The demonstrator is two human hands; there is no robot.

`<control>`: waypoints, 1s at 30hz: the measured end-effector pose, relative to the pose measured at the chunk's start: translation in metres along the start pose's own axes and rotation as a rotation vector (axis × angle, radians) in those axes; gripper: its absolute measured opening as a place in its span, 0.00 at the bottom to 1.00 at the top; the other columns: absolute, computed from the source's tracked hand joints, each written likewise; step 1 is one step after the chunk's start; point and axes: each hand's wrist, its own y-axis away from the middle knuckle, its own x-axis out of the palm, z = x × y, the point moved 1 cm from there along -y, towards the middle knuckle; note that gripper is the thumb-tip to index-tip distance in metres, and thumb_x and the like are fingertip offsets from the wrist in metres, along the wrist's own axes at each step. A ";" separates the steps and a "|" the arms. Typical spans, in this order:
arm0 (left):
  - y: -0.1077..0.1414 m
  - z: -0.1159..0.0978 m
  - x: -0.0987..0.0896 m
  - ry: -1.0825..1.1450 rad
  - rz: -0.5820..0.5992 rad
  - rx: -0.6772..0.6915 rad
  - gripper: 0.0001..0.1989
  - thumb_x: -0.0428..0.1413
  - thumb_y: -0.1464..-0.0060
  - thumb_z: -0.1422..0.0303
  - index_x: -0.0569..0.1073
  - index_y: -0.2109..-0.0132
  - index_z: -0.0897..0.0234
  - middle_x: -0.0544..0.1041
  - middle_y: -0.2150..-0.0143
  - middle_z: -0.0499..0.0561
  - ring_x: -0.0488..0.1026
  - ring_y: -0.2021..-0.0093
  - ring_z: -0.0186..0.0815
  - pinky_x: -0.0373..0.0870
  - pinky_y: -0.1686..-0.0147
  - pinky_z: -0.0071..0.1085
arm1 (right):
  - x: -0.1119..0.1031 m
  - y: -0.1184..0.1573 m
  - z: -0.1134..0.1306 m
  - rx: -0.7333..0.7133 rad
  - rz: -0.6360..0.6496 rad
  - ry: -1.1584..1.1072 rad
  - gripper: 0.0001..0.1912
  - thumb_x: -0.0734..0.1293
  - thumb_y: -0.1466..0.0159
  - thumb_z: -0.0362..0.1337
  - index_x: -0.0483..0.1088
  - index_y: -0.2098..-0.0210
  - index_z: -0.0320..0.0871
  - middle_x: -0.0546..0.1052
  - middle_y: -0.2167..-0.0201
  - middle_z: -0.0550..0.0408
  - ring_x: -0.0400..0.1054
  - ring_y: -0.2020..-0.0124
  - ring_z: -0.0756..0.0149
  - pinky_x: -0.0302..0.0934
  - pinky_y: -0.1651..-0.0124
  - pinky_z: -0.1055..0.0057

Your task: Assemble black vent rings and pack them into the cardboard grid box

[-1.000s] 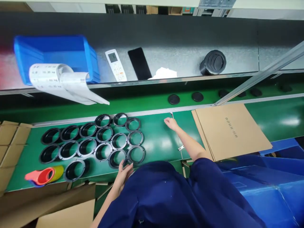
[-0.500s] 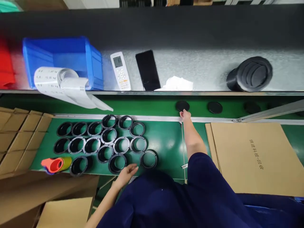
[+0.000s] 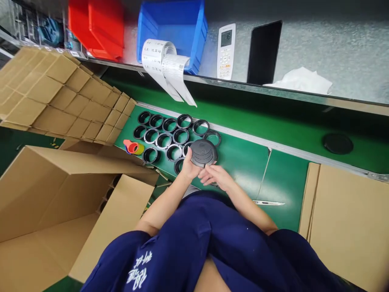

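Note:
Over the near right part of a group of black rings (image 3: 164, 140), a round black lid (image 3: 204, 152) with curved ridges on its top is held in front of my body. My left hand (image 3: 190, 168) grips its left side, the thumb along the rim and the other fingers hidden below. At its lower edge, the fingertips of my right hand (image 3: 216, 177) are curled against the rim. What lies under the lid cannot be seen. Another flat black disc (image 3: 338, 144) rests on the green strip at the far right.
Tape rolls (image 3: 133, 148) lie left of the rings. An open carton (image 3: 51, 194) stands at lower left, below stacked boxes (image 3: 69, 97). Flat cardboard (image 3: 352, 219) and a knife (image 3: 269, 202) are on the right. The shelf holds a blue bin (image 3: 172, 24), remote (image 3: 226, 52) and phone (image 3: 264, 52).
My right hand has brought a black disc from the green strip back to my body. My left hand has come up to grip it. The view has turned left.

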 end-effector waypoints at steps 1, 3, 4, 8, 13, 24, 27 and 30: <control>0.008 -0.002 -0.001 0.023 -0.001 0.030 0.39 0.42 0.33 0.40 0.70 0.35 0.69 0.75 0.36 0.64 0.67 0.32 0.54 0.67 0.35 0.54 | 0.000 0.006 0.007 -0.023 0.018 0.161 0.30 0.68 0.36 0.64 0.77 0.64 0.39 0.81 0.68 0.48 0.75 0.71 0.66 0.73 0.69 0.69; 0.024 -0.004 -0.002 0.054 0.019 0.041 0.39 0.41 0.33 0.40 0.70 0.35 0.68 0.75 0.37 0.63 0.66 0.31 0.53 0.64 0.33 0.55 | -0.004 0.016 0.026 -0.208 -0.060 0.493 0.28 0.65 0.32 0.61 0.80 0.59 0.41 0.81 0.64 0.47 0.75 0.66 0.63 0.74 0.63 0.65; 0.031 -0.003 -0.002 0.065 0.039 0.025 0.39 0.41 0.33 0.39 0.71 0.35 0.67 0.75 0.37 0.63 0.65 0.30 0.53 0.63 0.32 0.56 | -0.006 0.019 0.035 -0.350 -0.147 0.651 0.25 0.64 0.30 0.58 0.81 0.55 0.44 0.80 0.58 0.46 0.75 0.59 0.61 0.74 0.56 0.61; 0.055 0.005 -0.001 0.098 0.118 -0.020 0.41 0.39 0.36 0.36 0.70 0.34 0.62 0.75 0.36 0.61 0.63 0.29 0.54 0.59 0.32 0.61 | -0.008 0.019 0.050 -0.695 -0.382 1.147 0.20 0.61 0.26 0.51 0.80 0.46 0.53 0.70 0.41 0.47 0.61 0.38 0.52 0.61 0.34 0.49; 0.074 0.006 -0.005 0.047 0.175 -0.008 0.42 0.40 0.36 0.36 0.72 0.37 0.66 0.75 0.37 0.65 0.64 0.30 0.56 0.59 0.32 0.60 | 0.001 0.011 0.034 -0.695 -0.381 1.285 0.23 0.55 0.24 0.49 0.80 0.45 0.53 0.68 0.39 0.47 0.56 0.35 0.52 0.54 0.30 0.48; 0.088 0.001 -0.019 0.050 0.211 -0.055 0.47 0.40 0.41 0.33 0.72 0.38 0.68 0.75 0.39 0.71 0.68 0.34 0.62 0.63 0.38 0.68 | 0.023 0.013 0.026 -0.604 -0.350 0.975 0.38 0.46 0.24 0.59 0.80 0.47 0.47 0.71 0.40 0.47 0.62 0.35 0.57 0.54 0.28 0.54; 0.089 0.002 -0.023 0.054 0.213 -0.105 0.49 0.38 0.42 0.32 0.72 0.37 0.69 0.75 0.39 0.72 0.68 0.34 0.63 0.64 0.38 0.68 | 0.026 0.019 0.020 -0.573 -0.392 0.891 0.40 0.43 0.24 0.59 0.80 0.47 0.47 0.72 0.40 0.48 0.63 0.35 0.59 0.56 0.29 0.57; 0.086 0.003 -0.027 0.086 0.204 -0.143 0.49 0.37 0.41 0.32 0.71 0.36 0.67 0.75 0.39 0.69 0.68 0.33 0.61 0.66 0.38 0.65 | 0.027 0.026 0.008 -0.549 -0.438 0.965 0.39 0.40 0.24 0.57 0.76 0.41 0.50 0.70 0.37 0.50 0.61 0.32 0.59 0.55 0.28 0.55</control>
